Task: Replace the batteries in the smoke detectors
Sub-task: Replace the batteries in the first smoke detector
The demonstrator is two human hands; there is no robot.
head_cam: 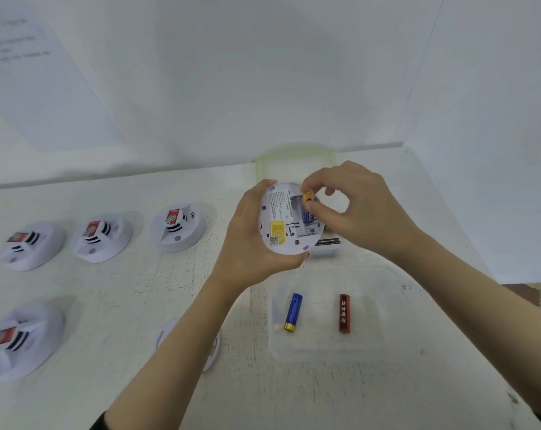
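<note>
Here, left grip (247, 240): fingers curled round the detector (286, 218), held above the tabletop (138, 290), label side up.
Right grip (356, 209): thumb and forefinger pinch a battery (308, 197) at the detector's open slot.
Tray (387, 305): clear, below the hands; blue battery (293, 311) and red battery (344, 313) lie apart inside.
Behind: black battery (327, 242), partly hidden by the detector; green-rimmed box (263, 169).
Left: four other detectors (179, 226) on the tabletop; the left forearm covers part of a white disc (213, 352).

Head view, downward, close over table (200, 398)
</note>
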